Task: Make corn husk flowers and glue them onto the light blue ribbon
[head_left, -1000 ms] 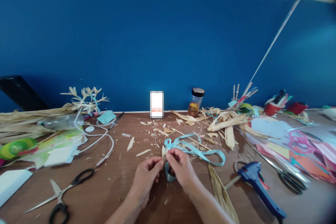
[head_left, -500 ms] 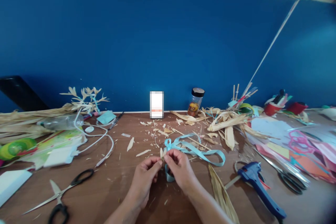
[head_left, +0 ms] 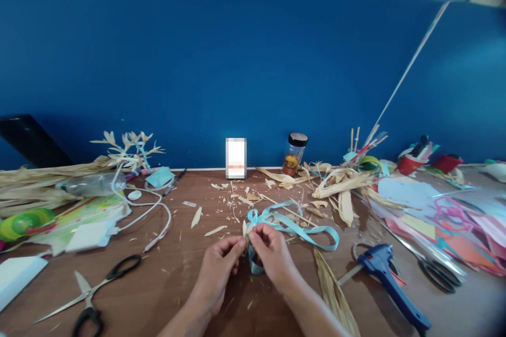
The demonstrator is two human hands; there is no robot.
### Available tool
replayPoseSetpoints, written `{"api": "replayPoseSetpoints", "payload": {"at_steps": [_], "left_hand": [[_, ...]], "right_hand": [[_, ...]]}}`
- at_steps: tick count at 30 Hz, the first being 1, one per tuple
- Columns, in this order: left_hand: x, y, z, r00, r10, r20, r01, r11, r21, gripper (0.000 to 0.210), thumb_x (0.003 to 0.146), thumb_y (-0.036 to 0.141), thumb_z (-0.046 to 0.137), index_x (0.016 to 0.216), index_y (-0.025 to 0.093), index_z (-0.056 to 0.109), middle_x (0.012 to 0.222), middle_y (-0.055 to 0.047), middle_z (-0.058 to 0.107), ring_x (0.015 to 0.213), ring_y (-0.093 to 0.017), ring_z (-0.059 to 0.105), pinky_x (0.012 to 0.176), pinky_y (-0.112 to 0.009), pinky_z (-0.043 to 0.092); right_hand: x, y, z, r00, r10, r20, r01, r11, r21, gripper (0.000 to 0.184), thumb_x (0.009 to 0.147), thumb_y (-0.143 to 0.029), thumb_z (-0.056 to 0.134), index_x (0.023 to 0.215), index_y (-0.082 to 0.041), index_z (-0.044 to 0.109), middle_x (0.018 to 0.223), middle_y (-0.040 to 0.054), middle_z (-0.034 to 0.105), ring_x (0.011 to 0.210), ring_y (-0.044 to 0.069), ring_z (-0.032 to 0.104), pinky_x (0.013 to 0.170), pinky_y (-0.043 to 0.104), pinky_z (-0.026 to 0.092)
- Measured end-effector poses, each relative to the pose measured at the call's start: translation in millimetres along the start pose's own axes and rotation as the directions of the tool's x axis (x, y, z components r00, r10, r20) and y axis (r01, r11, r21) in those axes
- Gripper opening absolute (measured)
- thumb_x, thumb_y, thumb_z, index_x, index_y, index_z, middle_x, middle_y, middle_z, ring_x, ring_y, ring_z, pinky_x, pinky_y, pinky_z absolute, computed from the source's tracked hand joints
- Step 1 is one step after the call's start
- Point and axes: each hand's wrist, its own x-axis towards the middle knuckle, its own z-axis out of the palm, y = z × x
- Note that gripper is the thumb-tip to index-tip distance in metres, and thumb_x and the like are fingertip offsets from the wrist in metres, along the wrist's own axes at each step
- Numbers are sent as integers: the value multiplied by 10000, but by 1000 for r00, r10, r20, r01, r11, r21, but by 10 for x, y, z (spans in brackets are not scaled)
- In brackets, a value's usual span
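The left hand [head_left: 222,263] and right hand [head_left: 272,254] pinch a small husk [head_left: 244,229] between them, over the tabletop [head_left: 166,284]. Looped blue ribbon [head_left: 292,225] lies just beyond the right hand; whether that hand also grips it cannot be told. Scissors [head_left: 90,291] lie left, a glue gun [head_left: 382,267] right.

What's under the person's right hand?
Light blue ribbon shows beyond the right hand and between it and the left hand; whatever lies directly beneath is covered.
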Motion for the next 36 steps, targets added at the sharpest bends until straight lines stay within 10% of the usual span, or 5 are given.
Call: {"api": "replayPoseSetpoints", "payload": {"at_steps": [36], "left_hand": [[35, -76, -38, 997, -55, 50, 60, 993, -97, 319, 625, 308, 693, 909, 164, 674, 702, -13, 644, 584, -73, 523, 550, -166, 433]], "right_hand": [[-1, 17, -21, 999, -18, 47, 22, 996, -91, 141, 769, -291, 530, 734, -157, 557, 574, -33, 489, 507, 87, 414, 471, 190, 344]]}}
